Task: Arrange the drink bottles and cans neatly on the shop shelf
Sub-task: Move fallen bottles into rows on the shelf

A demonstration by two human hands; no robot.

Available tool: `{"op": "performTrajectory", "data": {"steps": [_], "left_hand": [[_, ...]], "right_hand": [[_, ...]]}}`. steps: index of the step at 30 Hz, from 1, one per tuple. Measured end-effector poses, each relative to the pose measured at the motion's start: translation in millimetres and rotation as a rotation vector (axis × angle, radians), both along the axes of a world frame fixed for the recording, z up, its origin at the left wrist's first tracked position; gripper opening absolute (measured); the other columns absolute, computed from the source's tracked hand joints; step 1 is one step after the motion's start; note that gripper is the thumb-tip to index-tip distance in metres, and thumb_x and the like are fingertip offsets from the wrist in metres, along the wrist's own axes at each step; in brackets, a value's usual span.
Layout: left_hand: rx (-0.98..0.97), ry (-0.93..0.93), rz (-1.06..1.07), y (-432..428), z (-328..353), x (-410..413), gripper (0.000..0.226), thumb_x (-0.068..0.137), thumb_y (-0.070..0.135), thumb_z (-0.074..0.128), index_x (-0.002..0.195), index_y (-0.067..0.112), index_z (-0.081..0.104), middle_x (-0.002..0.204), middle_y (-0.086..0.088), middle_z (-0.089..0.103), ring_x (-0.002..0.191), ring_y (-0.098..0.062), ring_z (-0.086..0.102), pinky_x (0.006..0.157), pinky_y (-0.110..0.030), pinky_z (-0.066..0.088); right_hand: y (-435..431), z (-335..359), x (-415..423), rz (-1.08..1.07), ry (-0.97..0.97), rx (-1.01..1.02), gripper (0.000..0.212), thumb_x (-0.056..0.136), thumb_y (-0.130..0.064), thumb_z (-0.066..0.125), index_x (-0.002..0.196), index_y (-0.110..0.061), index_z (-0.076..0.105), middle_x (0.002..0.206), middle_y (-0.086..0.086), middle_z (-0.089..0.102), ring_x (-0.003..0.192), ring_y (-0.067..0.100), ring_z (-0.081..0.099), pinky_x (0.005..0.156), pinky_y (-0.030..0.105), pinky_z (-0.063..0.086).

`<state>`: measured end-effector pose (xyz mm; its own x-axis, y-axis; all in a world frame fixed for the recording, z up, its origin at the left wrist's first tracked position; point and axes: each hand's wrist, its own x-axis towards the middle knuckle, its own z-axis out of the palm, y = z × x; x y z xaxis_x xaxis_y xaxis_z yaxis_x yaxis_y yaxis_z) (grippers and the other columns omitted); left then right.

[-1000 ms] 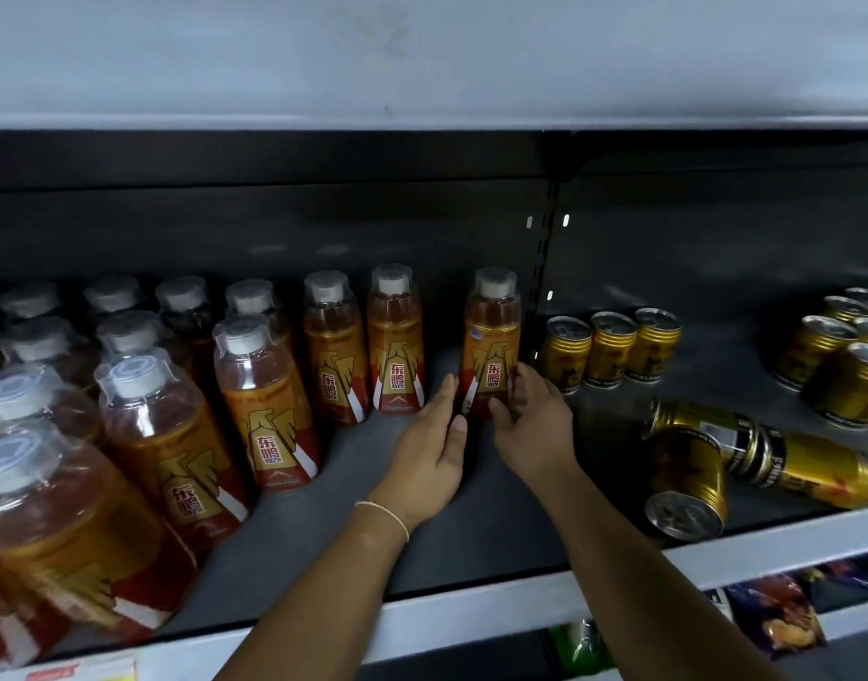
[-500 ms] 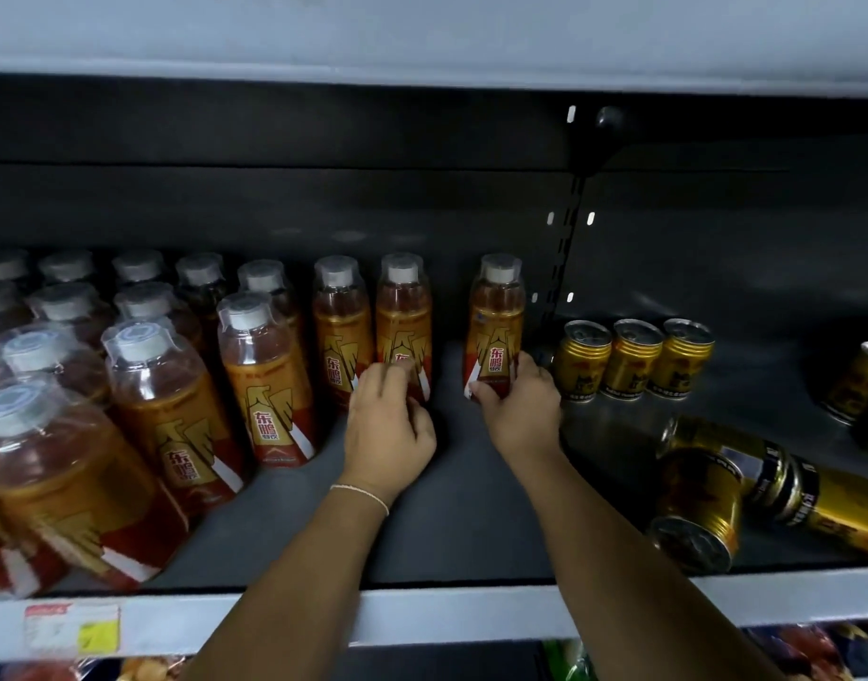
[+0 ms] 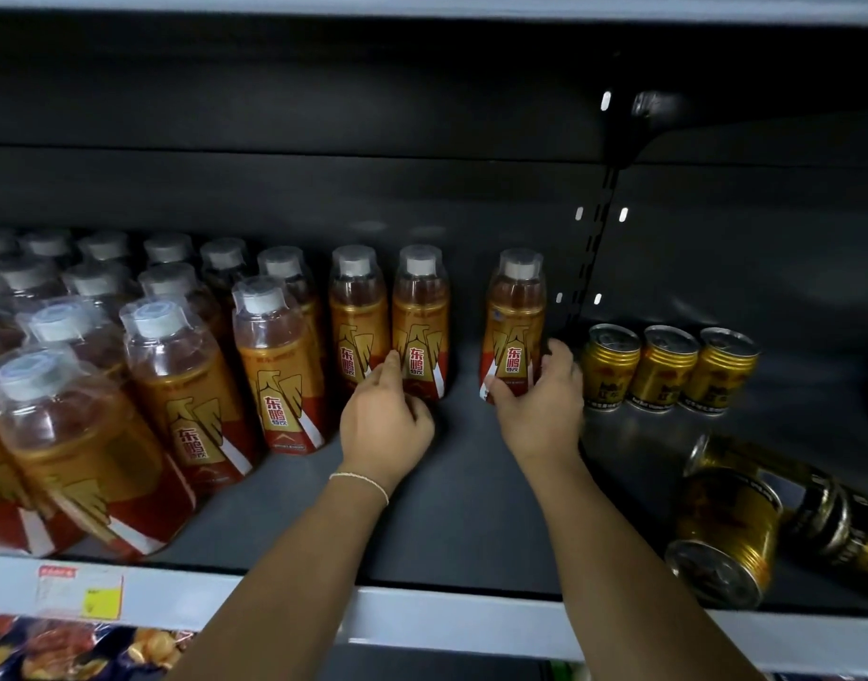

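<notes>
Dark steel backing closes off the shelf (image 3: pixel 461 508), whose grey deck carries bottle rows (image 3: pixel 186 366) from 9 to 11 o'clock, three upright cans (image 3: pixel 667 366) at 3 o'clock and toppled cans (image 3: pixel 726 528) at 4 o'clock near the front lip. The step in hand appears to be closing the gap in the back row. The right hand (image 3: pixel 540 410) grips the lone bottle (image 3: pixel 515 326) low on its label, thumb on the 9 o'clock side, fingers on the 3 o'clock side. This bottle stands upright at 1 o'clock, apart from the row and near the slotted post (image 3: pixel 594 248). The left hand (image 3: pixel 382 425) holds the foot of the end bottle (image 3: pixel 419 317) at 12 o'clock, fingers curled, one fingertip in the seam toward its neighbour. Recommended procedure: keep the low grip, since the bottle is tall and probably top-heavy. Slide it along the deck toward 9 o'clock rather than lifting. Steady the end bottle so that contact does not tip the row. Stop when the two bottles touch and both labels face front. Keep the right wrist off the upright cans.
</notes>
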<state>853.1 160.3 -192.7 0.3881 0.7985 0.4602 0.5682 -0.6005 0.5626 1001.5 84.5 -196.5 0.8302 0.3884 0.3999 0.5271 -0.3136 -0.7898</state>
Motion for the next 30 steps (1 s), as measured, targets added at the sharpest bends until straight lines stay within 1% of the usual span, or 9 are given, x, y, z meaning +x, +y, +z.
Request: {"op": "performTrajectory", "data": {"steps": [3, 5, 7, 10, 13, 16, 21, 27, 30], "left_hand": [[-0.058, -0.063, -0.018, 1, 1, 2, 0.064, 0.087, 0.007, 0.055, 0.147, -0.002, 0.036, 0.141, -0.019, 0.052, 0.133, -0.03, 0.045, 0.106, -0.029, 0.037], [-0.072, -0.091, -0.023, 3, 1, 3, 0.064, 0.087, 0.005, 0.054, 0.147, -0.003, 0.036, 0.143, -0.018, 0.05, 0.135, -0.028, 0.043, 0.107, -0.027, 0.034], [-0.084, -0.111, -0.026, 4, 2, 3, 0.063, 0.087, 0.004, 0.054, 0.147, -0.001, 0.037, 0.141, -0.017, 0.052, 0.133, -0.028, 0.046, 0.105, -0.028, 0.037], [-0.111, -0.158, -0.034, 7, 2, 2, 0.062, 0.087, 0.002, 0.053, 0.147, 0.002, 0.039, 0.13, -0.016, 0.061, 0.121, -0.03, 0.056, 0.097, -0.032, 0.045], [-0.11, -0.213, -0.042, 5, 0, 1, 0.061, 0.086, -0.002, 0.051, 0.146, 0.005, 0.041, 0.125, -0.01, 0.066, 0.118, -0.025, 0.061, 0.093, -0.022, 0.041], [-0.08, -0.237, -0.038, 4, 0, 0, 0.062, 0.085, -0.004, 0.052, 0.145, 0.004, 0.042, 0.123, -0.01, 0.068, 0.115, -0.027, 0.061, 0.094, -0.03, 0.046], [-0.02, -0.268, -0.032, 6, 1, -1, 0.056, 0.084, -0.006, 0.052, 0.14, -0.001, 0.049, 0.128, -0.015, 0.064, 0.121, -0.028, 0.057, 0.097, -0.025, 0.04], [-0.002, -0.26, -0.077, 6, 1, -4, 0.046, 0.091, 0.0, 0.052, 0.137, -0.002, 0.052, 0.131, -0.017, 0.061, 0.123, -0.032, 0.053, 0.102, -0.027, 0.037], [-0.058, -0.349, -0.094, 5, 2, -5, 0.044, 0.093, 0.017, 0.046, 0.13, -0.001, 0.06, 0.122, -0.015, 0.067, 0.115, -0.027, 0.06, 0.097, -0.02, 0.038]], "right_hand": [[1, 6, -15, 0.049, -0.298, 0.25, 0.04, 0.08, -0.018, 0.079, 0.114, -0.008, 0.06, 0.1, 0.0, 0.056, 0.094, 0.026, 0.061, 0.079, 0.047, 0.056], [6, 2, -30, 0.225, -0.324, 0.27, 0.028, 0.085, -0.009, 0.073, 0.112, -0.006, 0.066, 0.093, -0.001, 0.063, 0.083, 0.018, 0.065, 0.073, 0.041, 0.06], [15, -2, -41, 0.38, -0.179, 0.143, 0.041, 0.09, -0.009, 0.069, 0.13, -0.004, 0.06, 0.114, 0.01, 0.068, 0.099, 0.014, 0.067, 0.087, 0.034, 0.059], [32, 0, -40, 0.497, -0.013, -0.07, 0.054, 0.093, -0.012, 0.066, 0.143, -0.005, 0.046, 0.131, 0.013, 0.062, 0.121, 0.022, 0.06, 0.102, 0.039, 0.051], [45, 4, -34, 0.458, 0.02, -0.171, 0.041, 0.09, -0.017, 0.071, 0.125, -0.006, 0.053, 0.116, 0.006, 0.067, 0.11, 0.02, 0.064, 0.091, 0.026, 0.05], [52, 4, -38, 0.402, 0.04, -0.161, 0.043, 0.083, -0.023, 0.079, 0.115, -0.007, 0.056, 0.109, 0.006, 0.068, 0.101, 0.021, 0.065, 0.08, 0.024, 0.046], [53, 4, -41, 0.357, 0.058, -0.144, 0.047, 0.079, -0.026, 0.083, 0.113, -0.007, 0.059, 0.107, 0.007, 0.069, 0.099, 0.023, 0.067, 0.085, 0.033, 0.055], [37, 5, -47, 0.358, 0.051, -0.147, 0.041, 0.082, -0.023, 0.081, 0.112, -0.005, 0.06, 0.108, 0.006, 0.07, 0.101, 0.02, 0.066, 0.083, 0.025, 0.051], [23, 2, -49, 0.363, 0.033, -0.141, 0.035, 0.083, -0.021, 0.08, 0.109, -0.007, 0.061, 0.104, 0.003, 0.07, 0.098, 0.016, 0.067, 0.08, 0.02, 0.05]]}}
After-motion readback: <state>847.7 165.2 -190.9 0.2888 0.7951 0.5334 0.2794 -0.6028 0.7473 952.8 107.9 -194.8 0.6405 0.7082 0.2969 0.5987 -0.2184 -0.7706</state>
